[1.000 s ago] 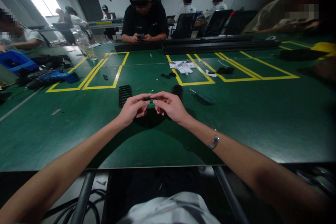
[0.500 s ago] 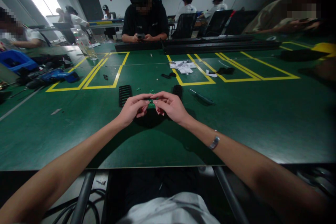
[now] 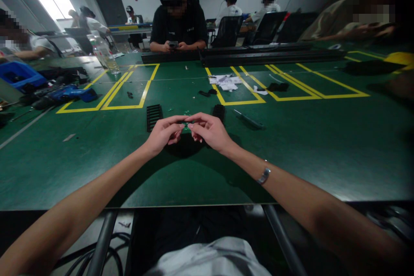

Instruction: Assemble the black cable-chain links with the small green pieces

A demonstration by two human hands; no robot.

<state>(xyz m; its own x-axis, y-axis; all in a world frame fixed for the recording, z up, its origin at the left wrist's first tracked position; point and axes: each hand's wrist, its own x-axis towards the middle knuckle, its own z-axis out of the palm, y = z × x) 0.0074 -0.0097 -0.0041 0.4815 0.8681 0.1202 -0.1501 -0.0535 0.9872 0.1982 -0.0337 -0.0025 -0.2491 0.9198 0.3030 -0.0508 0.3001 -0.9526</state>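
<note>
My left hand (image 3: 167, 132) and my right hand (image 3: 207, 130) meet above the green table (image 3: 194, 181), fingertips touching. Between them they pinch a small green piece (image 3: 186, 126) that resembles a circuit board; the fingers hide much of it. To the left of my left hand lies a black slotted tray (image 3: 154, 117). Another black part (image 3: 218, 112) sits just behind my right hand, partly covered by it. A screwdriver (image 3: 249, 120) with a teal handle rests to the right. Tiny green bits (image 3: 170, 110) are scattered behind my fingers.
Crumpled white paper (image 3: 226, 82) lies beyond my hands, near long black rails (image 3: 271, 54). At the left are a blue power drill (image 3: 73, 93), a blue bin (image 3: 21, 74) and a plastic bottle (image 3: 108, 56). A person (image 3: 179, 26) sits opposite, holding a small device.
</note>
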